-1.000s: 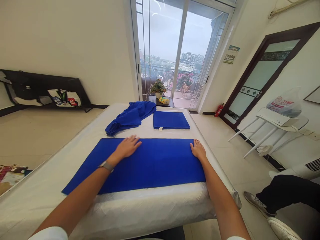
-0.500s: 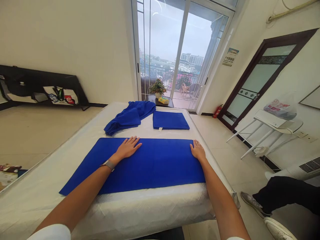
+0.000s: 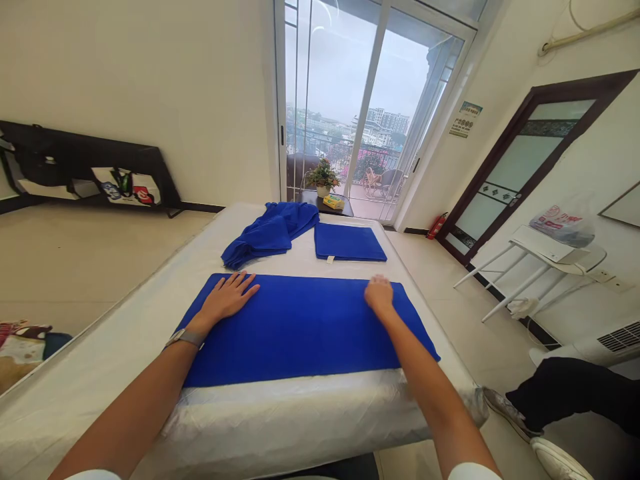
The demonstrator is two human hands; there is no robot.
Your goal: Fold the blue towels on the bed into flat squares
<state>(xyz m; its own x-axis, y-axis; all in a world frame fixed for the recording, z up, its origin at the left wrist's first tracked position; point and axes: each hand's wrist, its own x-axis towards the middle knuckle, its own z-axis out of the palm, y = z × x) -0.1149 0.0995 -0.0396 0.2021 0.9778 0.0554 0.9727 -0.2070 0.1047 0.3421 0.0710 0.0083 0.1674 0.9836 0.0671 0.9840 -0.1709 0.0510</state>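
Observation:
A blue folded cloth (image 3: 310, 327) lies flat and wide across the near end of the white-covered bed or table. Palm down on its upper left part rests my left hand (image 3: 227, 298), fingers spread, with a watch on the wrist. My right hand (image 3: 379, 293) is over the upper right part of the same cloth; its fingers are smeared by motion, so their shape is unclear. Beyond the cloth are a neatly folded blue cloth (image 3: 350, 241) with a small white tag and, to its left, a crumpled blue cloth heap (image 3: 270, 233).
The white plastic-like cover (image 3: 280, 407) spans the work surface. Behind stands a small dark table with a potted plant (image 3: 323, 175) and a yellow packet (image 3: 333, 201). At right are a white chair (image 3: 493, 267) holding a bag, and another person's leg (image 3: 575, 393).
My left hand has slid left along the cloth. My right hand has moved inward from the cloth's right edge. The view has shifted slightly left.

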